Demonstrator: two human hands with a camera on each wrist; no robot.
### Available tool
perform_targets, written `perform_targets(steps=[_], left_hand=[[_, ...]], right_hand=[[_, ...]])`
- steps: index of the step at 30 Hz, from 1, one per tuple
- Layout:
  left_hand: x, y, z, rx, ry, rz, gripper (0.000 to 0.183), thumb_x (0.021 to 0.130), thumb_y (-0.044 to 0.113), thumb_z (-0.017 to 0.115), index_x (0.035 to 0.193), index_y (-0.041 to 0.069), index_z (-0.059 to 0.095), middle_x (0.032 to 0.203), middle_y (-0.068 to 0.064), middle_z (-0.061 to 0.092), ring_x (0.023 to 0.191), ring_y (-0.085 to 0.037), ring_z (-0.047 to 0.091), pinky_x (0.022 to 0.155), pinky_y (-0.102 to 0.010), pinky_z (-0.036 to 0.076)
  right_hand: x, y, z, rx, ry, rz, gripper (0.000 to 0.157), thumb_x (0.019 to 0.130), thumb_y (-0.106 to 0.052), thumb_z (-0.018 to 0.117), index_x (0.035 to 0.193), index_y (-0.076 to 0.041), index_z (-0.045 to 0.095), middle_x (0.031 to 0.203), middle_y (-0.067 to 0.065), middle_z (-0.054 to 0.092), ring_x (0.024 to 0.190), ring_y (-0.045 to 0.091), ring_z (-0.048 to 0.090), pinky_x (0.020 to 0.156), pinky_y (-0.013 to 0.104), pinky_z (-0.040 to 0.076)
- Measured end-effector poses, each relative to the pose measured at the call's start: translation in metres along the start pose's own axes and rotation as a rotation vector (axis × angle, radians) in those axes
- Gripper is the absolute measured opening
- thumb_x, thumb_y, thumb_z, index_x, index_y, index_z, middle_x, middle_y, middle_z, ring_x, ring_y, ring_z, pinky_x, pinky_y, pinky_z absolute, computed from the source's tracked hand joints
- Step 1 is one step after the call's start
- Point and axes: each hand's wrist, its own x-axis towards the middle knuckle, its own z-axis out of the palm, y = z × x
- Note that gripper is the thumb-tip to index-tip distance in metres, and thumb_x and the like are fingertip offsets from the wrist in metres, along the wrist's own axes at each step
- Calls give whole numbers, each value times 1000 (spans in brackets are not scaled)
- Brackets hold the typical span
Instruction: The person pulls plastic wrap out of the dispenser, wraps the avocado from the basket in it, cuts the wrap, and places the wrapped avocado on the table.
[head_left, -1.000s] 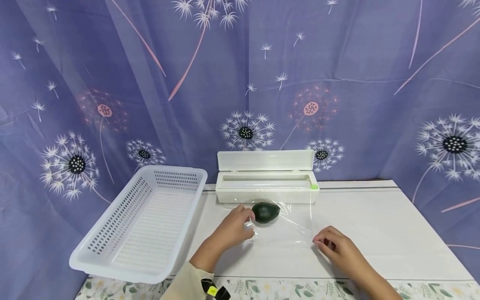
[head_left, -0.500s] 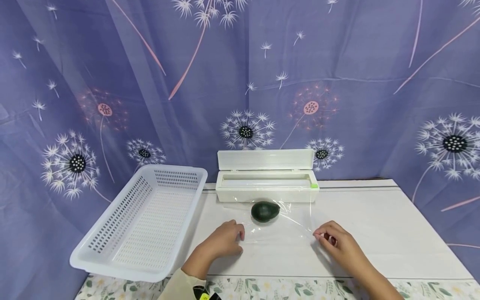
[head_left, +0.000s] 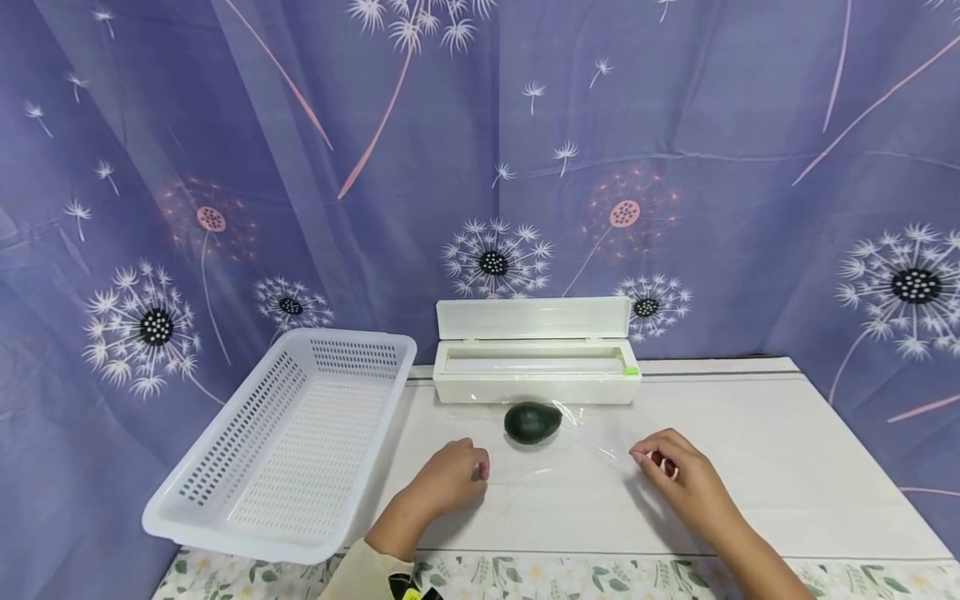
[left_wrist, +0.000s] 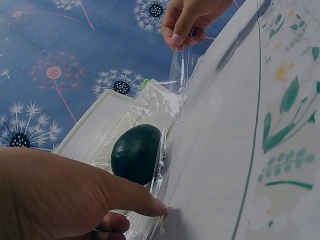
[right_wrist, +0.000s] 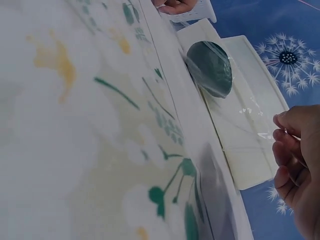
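Observation:
A dark green avocado (head_left: 532, 423) lies on a sheet of clear cling film (head_left: 581, 450) pulled forward from a long white dispenser box (head_left: 537, 388). My right hand (head_left: 686, 471) pinches the sheet's front right corner between thumb and fingertips, raised above the table; the right wrist view shows this pinch. At the sheet's front left, my left hand (head_left: 447, 482) has its fingers bent about the film edge, thumb tip (left_wrist: 159, 207) right at it. Shiny folds run between both hands in the left wrist view, in front of the avocado. My left palm is turned from the head view.
A white perforated plastic basket (head_left: 300, 467) stands left of the dispenser. The dispenser's lid (head_left: 533, 318) is flipped up, baring the film roll (head_left: 533, 365); a green cutter slider (head_left: 631, 371) sits at its right end. A purple dandelion curtain (head_left: 360, 167) hangs behind.
My left hand has drawn back from beside the avocado, leftward and toward me, to the film's front left. My right hand has risen slightly, lifting the film's corner. The avocado stays put.

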Motion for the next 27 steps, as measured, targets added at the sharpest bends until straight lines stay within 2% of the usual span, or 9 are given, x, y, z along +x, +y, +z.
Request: perform_targets(steps=[6,10,15,20,23,27], left_hand=[[1,-2,-3,5,73,33,14,83,10,70,75,18,64,74,6,47,70,-11,43,65,-25,40],[4,-3,-6,-22,146,4,11,85,11,69,78,19,64,76,6,46,72,-11,43,66,-25,40],[9,-1,-6,-87,274,-58,7,88,14,68,83,18,65,83,4,45,79,-12,43,69,-27,40],[16,2,-3,-161,410,-107,7,91,16,69,85,19,66,93,3,50,92,-16,49,80,-34,47],[19,4,-2,-181,488,-110,8,89,15,71,84,19,67,97,1,55,96,-19,53,85,-37,49],[23,6,-3,-193,559,-106,7,87,12,72,84,17,68,96,-1,59,94,-20,54,84,-38,49]], right_hand=[[4,1,-1,-26,17,14,17,88,3,72,94,-13,73,91,-7,63,68,-4,46,59,12,38],[6,3,0,-42,33,31,16,89,1,72,94,-13,73,89,-9,61,68,-3,46,59,12,39],[8,5,4,-60,66,61,13,90,0,71,94,-13,72,88,-8,62,71,-4,48,61,11,40],[11,8,7,-67,93,93,9,93,-1,69,96,-9,72,89,-6,63,75,-5,49,64,9,41],[12,10,8,-71,104,112,7,94,-2,67,97,-7,72,89,-4,63,76,-6,50,65,8,42],[16,12,9,-69,116,126,7,95,-3,67,98,-7,72,90,-2,63,76,-6,49,66,8,42]])
